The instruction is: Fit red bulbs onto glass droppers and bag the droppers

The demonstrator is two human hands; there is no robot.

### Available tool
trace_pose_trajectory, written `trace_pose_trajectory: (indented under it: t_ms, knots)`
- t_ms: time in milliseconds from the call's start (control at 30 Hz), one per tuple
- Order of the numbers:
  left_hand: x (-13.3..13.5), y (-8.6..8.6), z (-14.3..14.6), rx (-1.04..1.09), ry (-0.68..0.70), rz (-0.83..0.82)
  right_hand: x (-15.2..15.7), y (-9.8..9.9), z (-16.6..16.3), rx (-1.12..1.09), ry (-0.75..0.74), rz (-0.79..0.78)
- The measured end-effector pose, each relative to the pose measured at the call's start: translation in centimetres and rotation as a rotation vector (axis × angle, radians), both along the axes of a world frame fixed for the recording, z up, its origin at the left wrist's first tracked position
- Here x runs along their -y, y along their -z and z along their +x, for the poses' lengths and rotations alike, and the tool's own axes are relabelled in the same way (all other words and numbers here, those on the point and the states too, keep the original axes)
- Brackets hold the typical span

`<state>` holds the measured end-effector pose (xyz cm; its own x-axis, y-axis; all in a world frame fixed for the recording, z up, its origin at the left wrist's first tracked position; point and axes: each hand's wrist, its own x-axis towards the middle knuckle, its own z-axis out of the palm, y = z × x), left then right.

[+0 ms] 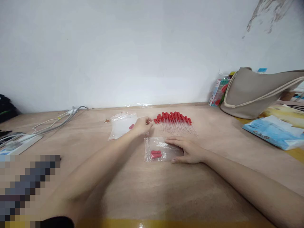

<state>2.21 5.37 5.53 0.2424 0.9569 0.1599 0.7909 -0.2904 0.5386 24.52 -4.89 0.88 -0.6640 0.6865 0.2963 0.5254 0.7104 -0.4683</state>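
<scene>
A row of thin clear sticks with red bulb-like heads (174, 117) lies fanned out near the wall. At its left end is my left hand (143, 124), its fingertips drawn together beside the outermost head; whatever they pinch is too small to make out. Under that hand's left side lies a clear plastic bag (122, 126) with a pinkish-red piece (131, 126) on or in it. Closer to me, my right hand (187, 150) rests with fingers spread on the right end of a clear zip bag (147, 142), which has two red pieces (156, 154) showing in it.
White power strip (26, 144) and grey cables (68, 117) occupy the left side. On the right stand a grey bag (251, 91) with a cord and a clear printed package (218, 90). A blue tissue pack (268, 131) lies in front of them. The wall (142, 53) bounds the table behind.
</scene>
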Motion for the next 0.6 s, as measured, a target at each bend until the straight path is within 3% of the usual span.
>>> trace_pose_trajectory:
  t_ms: [133, 300, 433, 600]
  knots:
    - [-3.3, -0.3, 3.6, -0.078, -0.093, -0.031, 0.0, 0.0, 0.0, 0.000, 0.000, 0.017]
    - [-5.3, 0.4, 5.2, -0.094, -0.161, -0.184, -0.1, 0.0, -0.1, -0.003, -0.009, 0.019]
    - [-5.5, 0.5, 5.0, 0.026, -0.197, -0.226, -0.1, 0.1, -0.1, 0.000, -0.005, 0.024]
    - [-3.0, -1.0, 2.1, 0.321, -0.188, -0.071, -0.1, 0.0, -0.1, 0.018, -0.003, 0.017]
